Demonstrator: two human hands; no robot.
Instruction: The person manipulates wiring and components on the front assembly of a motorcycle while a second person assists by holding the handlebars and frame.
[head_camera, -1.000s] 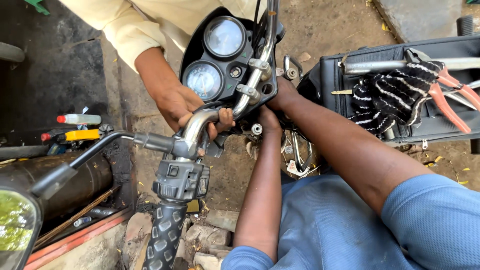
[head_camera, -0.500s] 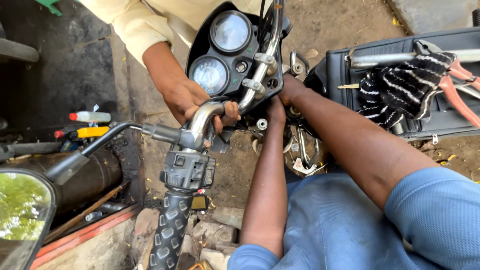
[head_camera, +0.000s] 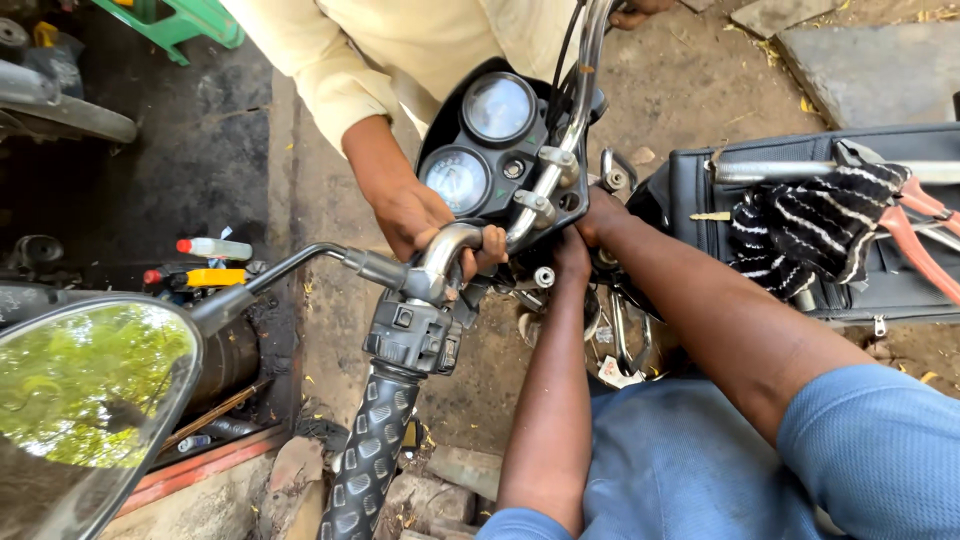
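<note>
Beneath the black twin-dial instrument cluster (head_camera: 487, 150) of the motorcycle, our left hand (head_camera: 572, 252) and right hand (head_camera: 601, 214) reach into the steering head; finger state we cannot tell. Beside it, a co-worker's hand (head_camera: 425, 225) grips the chrome handlebar (head_camera: 455, 248).

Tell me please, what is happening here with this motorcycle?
Two people are working at the front of a motorcycle. The wearer's left hand and right hand reach in under the instrument cluster; what they touch is hidden. Another person's hand, in a cream sleeve, grips the chrome handlebar. An open tool case with a striped glove and red-handled pliers lies to the right.
</note>
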